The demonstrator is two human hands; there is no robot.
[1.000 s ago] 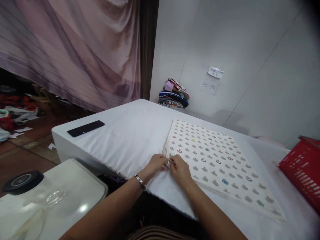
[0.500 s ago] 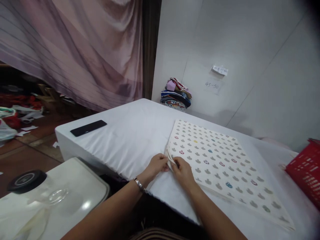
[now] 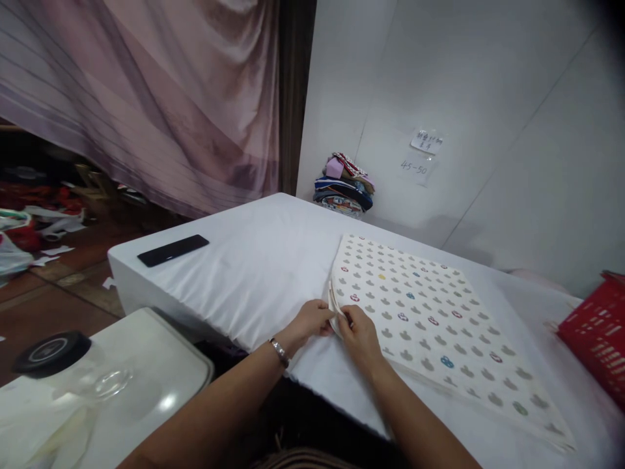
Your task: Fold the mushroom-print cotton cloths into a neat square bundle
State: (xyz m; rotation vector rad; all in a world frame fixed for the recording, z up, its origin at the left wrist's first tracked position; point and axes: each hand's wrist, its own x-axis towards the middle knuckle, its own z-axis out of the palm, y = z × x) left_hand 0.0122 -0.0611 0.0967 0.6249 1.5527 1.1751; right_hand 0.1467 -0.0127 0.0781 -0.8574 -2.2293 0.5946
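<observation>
The left forearm (image 3: 209, 413) and right forearm (image 3: 417, 413) I see over the link are both bare, slim and smooth in outline, narrowing towards the wrists. Around the left wrist I make out a silvery bracelet (image 3: 279, 352), a narrow banded piece with a metallic shine and darker breaks that look like links; its finer detail is too small for me to read. At the bottom edge I catch a strip of dark garment (image 3: 307, 458) with thin tan stripes curving across it.
</observation>
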